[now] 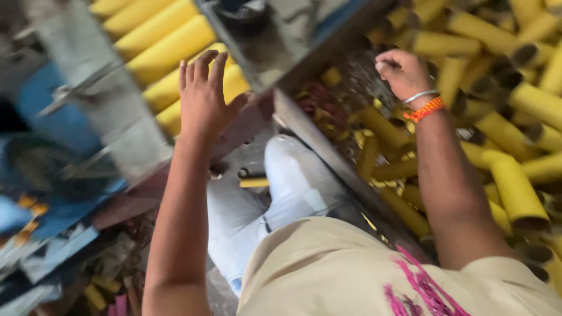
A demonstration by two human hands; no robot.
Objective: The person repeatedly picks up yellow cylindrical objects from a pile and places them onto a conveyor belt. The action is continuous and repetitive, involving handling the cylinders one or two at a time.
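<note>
yellow tubes, right side: a loose heap of yellow cardboard tubes point(503, 134) fills the bin to the person's right; they lie at all angles, some showing dark open ends, which reads as dumped stock rather than sorted stock.
yellow tubes, left side: a neat row of yellow tubes point(167, 50) lies side by side in a metal tray point(111, 117), all pointing the same way; the order suggests they were laid in one at a time.
left hand: the left hand point(202, 96) is raised over the near end of the neat row, fingers spread apart and palm down, holding nothing; whether it touches the tubes cannot be told because of blur.
right hand: the right hand point(404, 73) is down among the loose heap, fingers curled in a closed fist; what, if anything, is inside the fist is hidden, so i cannot tell.
wrist: an orange thread band point(426, 109) and a thin metal bangle sit on the right wrist.
divider: a grey metal rail point(328, 152) runs between the person's lap and the heap, keeping the loose tubes off the legs.
stray tube: one short yellow piece point(254, 182) lies by the knee, apart from both groups.
clothing: pale trousers and a beige shirt with pink marks.
room: cramped, cluttered work spot; blue shapes and scraps at lower left, too blurred to name.
</note>
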